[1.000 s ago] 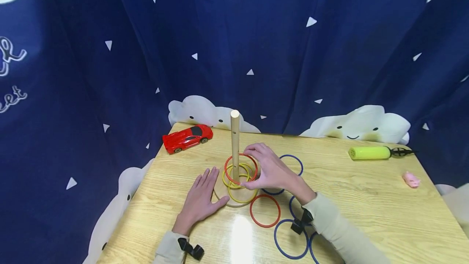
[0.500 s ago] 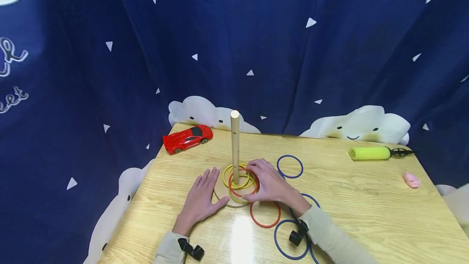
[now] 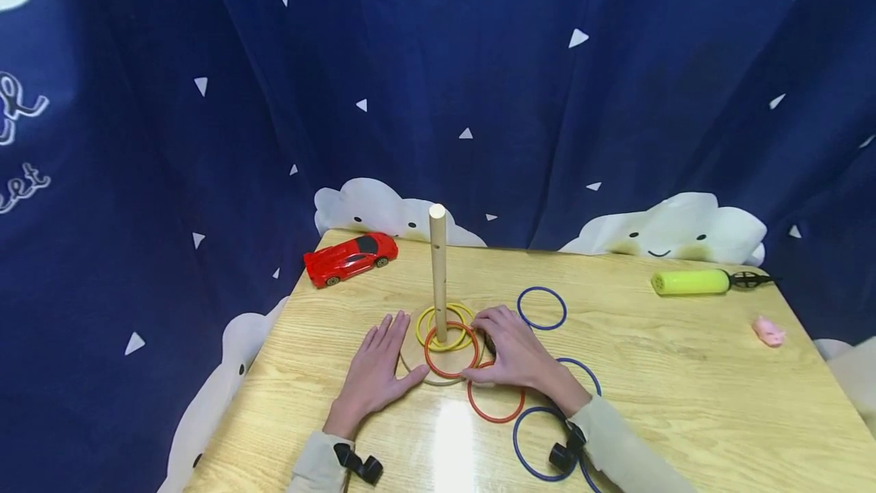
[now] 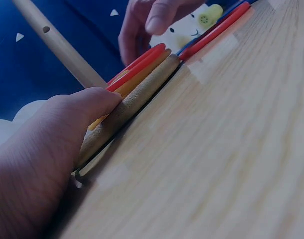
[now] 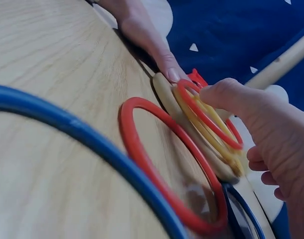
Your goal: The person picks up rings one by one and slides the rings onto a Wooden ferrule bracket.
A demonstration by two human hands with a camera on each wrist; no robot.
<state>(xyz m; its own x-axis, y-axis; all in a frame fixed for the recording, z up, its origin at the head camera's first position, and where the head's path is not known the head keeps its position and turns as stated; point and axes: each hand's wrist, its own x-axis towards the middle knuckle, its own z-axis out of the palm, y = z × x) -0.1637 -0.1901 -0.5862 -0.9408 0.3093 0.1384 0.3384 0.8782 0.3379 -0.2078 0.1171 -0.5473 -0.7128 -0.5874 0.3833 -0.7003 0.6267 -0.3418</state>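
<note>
My left hand (image 3: 372, 375) lies with straight fingers at the left side of a round wooden base (image 3: 414, 352); its thumb touches the rim in the left wrist view. An upright wooden post (image 3: 439, 265) rises from that base. Around the post's foot lie several yellow rings (image 3: 418, 329), with a red ring (image 3: 448, 376) on top of them. My right hand (image 3: 513, 352) is just right of this red ring, thumb and fingers spread apart. In the left wrist view the right hand (image 4: 159, 17) is above the ring, a gap showing between them.
A second red ring (image 3: 497, 421) lies on the table in front of the right hand. Several blue rings (image 3: 542, 289) lie right of the base. A red toy car (image 3: 350, 259) sits back left. Far right are a yellow-green cylinder (image 3: 691, 282) with a black end and a small pink object (image 3: 769, 332).
My right hand brought the red ring down around the post onto the yellow rings and slid it toward me, then let it go and drew slightly right. The left hand stayed put.
</note>
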